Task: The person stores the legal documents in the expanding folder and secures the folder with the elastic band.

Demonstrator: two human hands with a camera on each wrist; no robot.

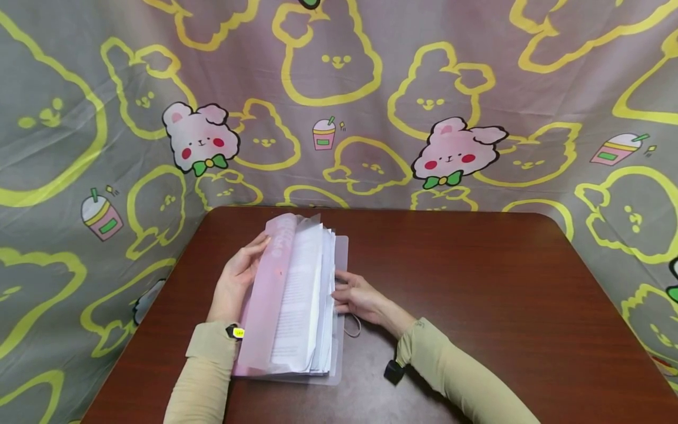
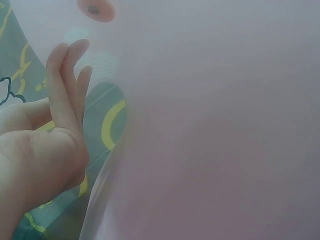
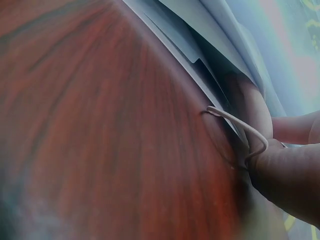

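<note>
A pink translucent folder (image 1: 265, 294) lies on the table with a stack of printed papers (image 1: 302, 294) inside. Its front cover stands partly raised and bends toward the left. My left hand (image 1: 245, 265) is at the cover's left side; in the left wrist view its fingers (image 2: 62, 85) are fairly straight against the pink sheet. At the stack's right edge, my right hand (image 1: 362, 299) holds the papers, one finger (image 3: 257, 112) reaching in between sheets. Fingertips inside the stack are hidden. An elastic loop (image 1: 354, 325) hangs from the folder's right edge beside this hand.
The brown wooden table (image 1: 477, 294) extends to the right and behind the folder. A grey curtain (image 1: 371, 118) with yellow outlines and rabbit prints hangs around its back and sides. Each wrist wears a small dark device (image 1: 394, 372) at the sleeve cuff.
</note>
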